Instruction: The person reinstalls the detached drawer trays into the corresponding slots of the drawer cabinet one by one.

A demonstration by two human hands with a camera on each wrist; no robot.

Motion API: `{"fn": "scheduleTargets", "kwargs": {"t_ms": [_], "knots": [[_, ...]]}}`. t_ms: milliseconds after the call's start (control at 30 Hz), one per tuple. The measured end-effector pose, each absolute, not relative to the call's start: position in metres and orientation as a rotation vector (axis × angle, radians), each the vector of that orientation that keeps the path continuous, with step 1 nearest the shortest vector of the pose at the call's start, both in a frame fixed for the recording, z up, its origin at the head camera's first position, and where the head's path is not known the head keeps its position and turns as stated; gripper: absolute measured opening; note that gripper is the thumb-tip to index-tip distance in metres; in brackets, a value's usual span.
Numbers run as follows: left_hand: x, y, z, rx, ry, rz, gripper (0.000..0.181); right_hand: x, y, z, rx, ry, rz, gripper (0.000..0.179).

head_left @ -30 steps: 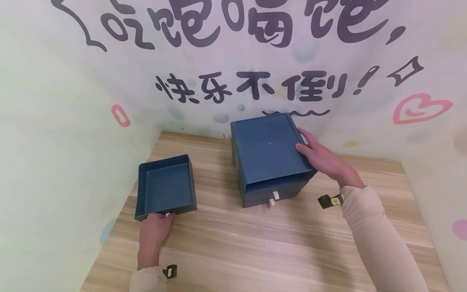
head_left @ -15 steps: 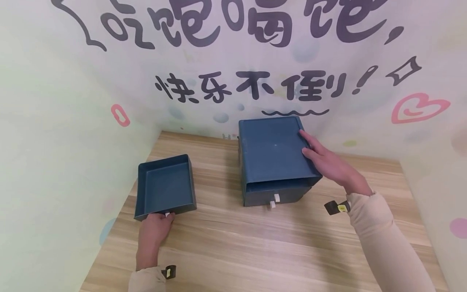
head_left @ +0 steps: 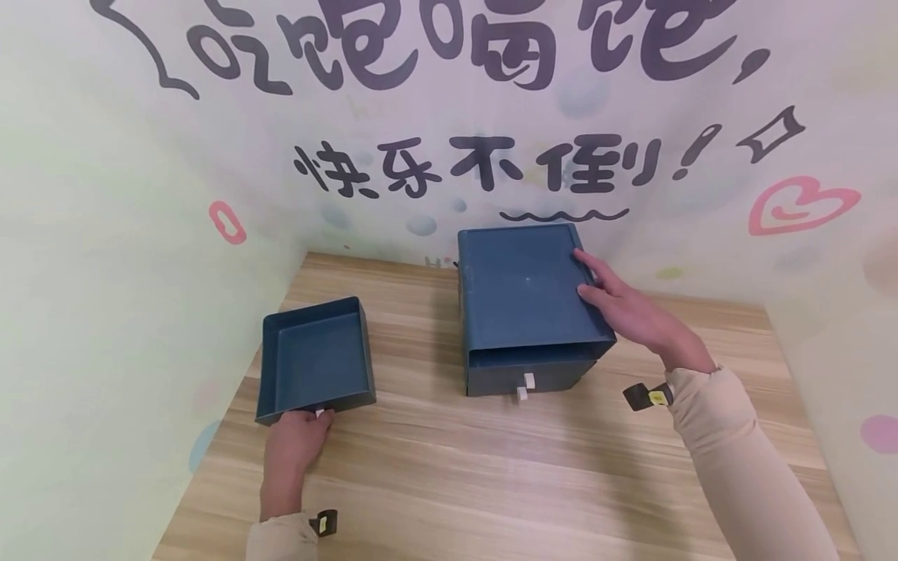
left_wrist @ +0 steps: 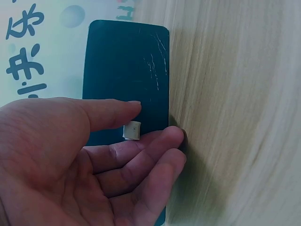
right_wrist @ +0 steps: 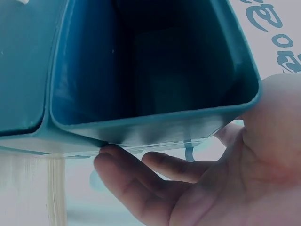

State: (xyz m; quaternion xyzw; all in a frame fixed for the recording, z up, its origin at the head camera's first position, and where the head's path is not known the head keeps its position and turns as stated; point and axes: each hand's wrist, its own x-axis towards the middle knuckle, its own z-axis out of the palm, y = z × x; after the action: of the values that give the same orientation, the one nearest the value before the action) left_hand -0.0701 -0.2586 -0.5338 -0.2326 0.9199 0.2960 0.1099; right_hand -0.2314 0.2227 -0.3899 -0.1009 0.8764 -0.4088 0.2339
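On the left of the wooden table lies a shallow blue drawer [head_left: 319,362] with nothing in it. My left hand [head_left: 291,444] is at its front, thumb and forefinger pinching the small white knob [left_wrist: 132,130]. Right of centre stands a blue drawer cabinet [head_left: 529,288], its upper compartment [right_wrist: 164,70] an open slot. Below that slot, white knobs [head_left: 529,381] stick out of the front. My right hand [head_left: 634,315] rests on the cabinet's right side, thumb on the top edge. In the right wrist view, its loosely extended fingers [right_wrist: 131,181] lie along the side wall.
The wooden table [head_left: 435,475] reaches a white back wall [head_left: 393,226] with large dark lettering and coloured drawings. Another pale wall [head_left: 126,312] closes in the left side, close to the drawer. Wood surface separates the drawer and the cabinet.
The cabinet has shifted a little to the right and turned slightly straighter, my right hand moving along with it. My left hand and the drawer stay in place.
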Motion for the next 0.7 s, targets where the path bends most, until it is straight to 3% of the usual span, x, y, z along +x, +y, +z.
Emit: {"fn": "scheduleTargets", "kwargs": {"t_ms": [700], "knots": [[-0.071, -0.259, -0.536, -0.688, 2.701, 0.872, 0.049, -0.270, 0.218, -0.386, -0.235, 2.370, -1.110, 0.088]]}}
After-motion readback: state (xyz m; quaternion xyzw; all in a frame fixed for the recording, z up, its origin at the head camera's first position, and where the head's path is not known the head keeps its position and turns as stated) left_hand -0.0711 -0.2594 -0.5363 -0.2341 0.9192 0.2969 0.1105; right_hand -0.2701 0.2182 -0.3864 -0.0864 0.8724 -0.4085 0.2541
